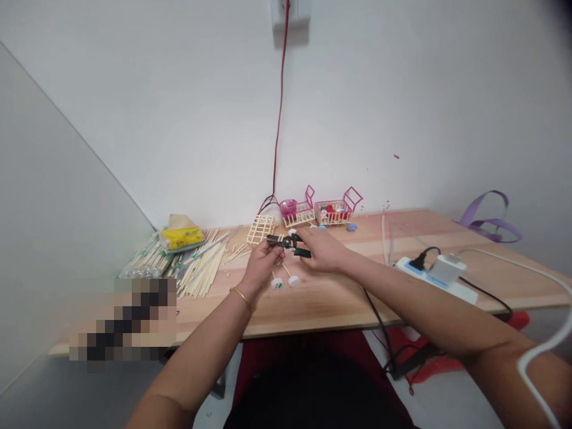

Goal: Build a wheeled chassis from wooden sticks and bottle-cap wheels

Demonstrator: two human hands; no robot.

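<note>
pliers (pixel 287 241) sit in the right hand (pixel 322 250), its fingers round the green handles, over the desk (pixel 313 310). the left hand (pixel 263 260) is at the black head, fingers bent in; what it pinches, i cannot tell. two discs (pixel 277 284) show just nearer, a lattice (pixel 261 229) just beyond, sticks (pixel 204 271) to the left, two carts (pixel 334 218) behind.

Right of the right grip (pixel 324 249), a power strip (pixel 460 292) with a white charger (pixel 447 269) lies on the tabletop (pixel 330 310), a purple strap (pixel 473 210) beyond it. Left of the left grip (pixel 266 260) sits a yellow packet (pixel 182 239). Above both, a red-and-black wire (pixel 282 83) hangs beside the wall (pixel 201 107).
</note>
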